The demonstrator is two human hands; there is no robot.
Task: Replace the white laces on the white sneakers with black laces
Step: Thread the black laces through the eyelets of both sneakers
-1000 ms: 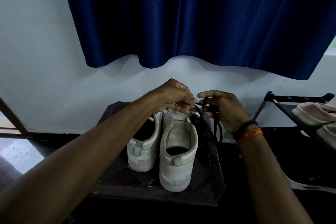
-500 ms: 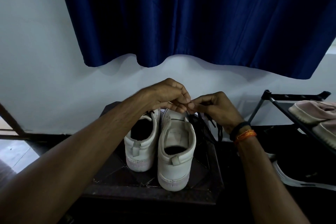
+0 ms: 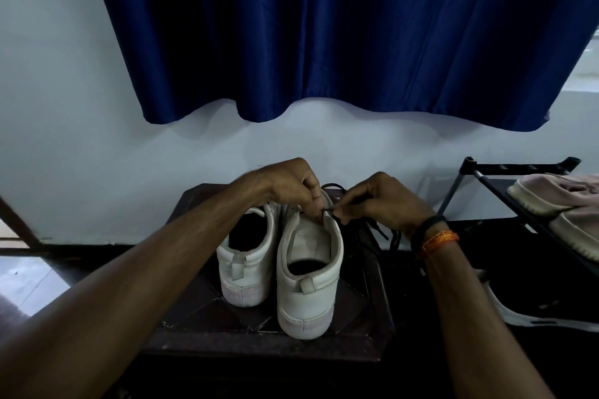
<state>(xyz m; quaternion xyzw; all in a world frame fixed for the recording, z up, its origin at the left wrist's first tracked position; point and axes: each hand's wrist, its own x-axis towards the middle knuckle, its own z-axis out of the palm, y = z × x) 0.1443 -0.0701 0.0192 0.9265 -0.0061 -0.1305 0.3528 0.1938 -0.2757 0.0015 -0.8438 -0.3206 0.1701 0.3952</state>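
Two white sneakers stand side by side, heels toward me, on a dark stool [image 3: 366, 343]. The left sneaker [image 3: 244, 264] is partly behind my left forearm. Over the upper side of the right sneaker [image 3: 308, 282], my left hand [image 3: 293, 186] grips the shoe's edge near the eyelets, fingers curled. My right hand [image 3: 379, 201] pinches a black lace [image 3: 377, 230] right beside the left fingertips. The lace loops behind both hands and hangs in strands off the shoe's right side. No white lace is visible.
A dark blue curtain [image 3: 324, 29] hangs over the pale wall behind. At the right a black shoe rack [image 3: 479, 172] holds pinkish shoes [image 3: 557, 191], with a dark white-soled shoe [image 3: 534, 308] lower down. Shiny floor [image 3: 29, 282] shows at left.
My hands have come down closer to the right sneaker's upper edge. The right hand, which held lace loops spread apart, now pinches the lace tip against the left fingertips.
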